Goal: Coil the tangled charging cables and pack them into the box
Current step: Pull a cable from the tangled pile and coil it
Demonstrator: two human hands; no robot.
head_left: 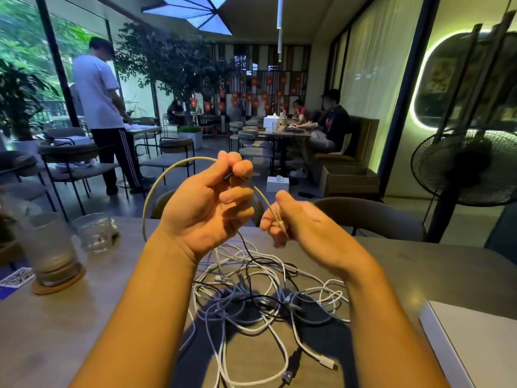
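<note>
Above the tangle (251, 278) on the counter (84, 317), the left hand (207, 211) pinched the pale yellow cable (165, 177) and the right hand (302, 225) pinched it further along, so feeding even loops gently leftward, without tugging the pile, seemed wisest.

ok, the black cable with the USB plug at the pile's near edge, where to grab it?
Probably the black USB plug itself: pinch its rigid shell across the narrow sides, coming from above on the near side. It lies flat on the table at the near edge of the cable pile, free end toward the person. Further up, its cord disappears into the tangle.
</note>
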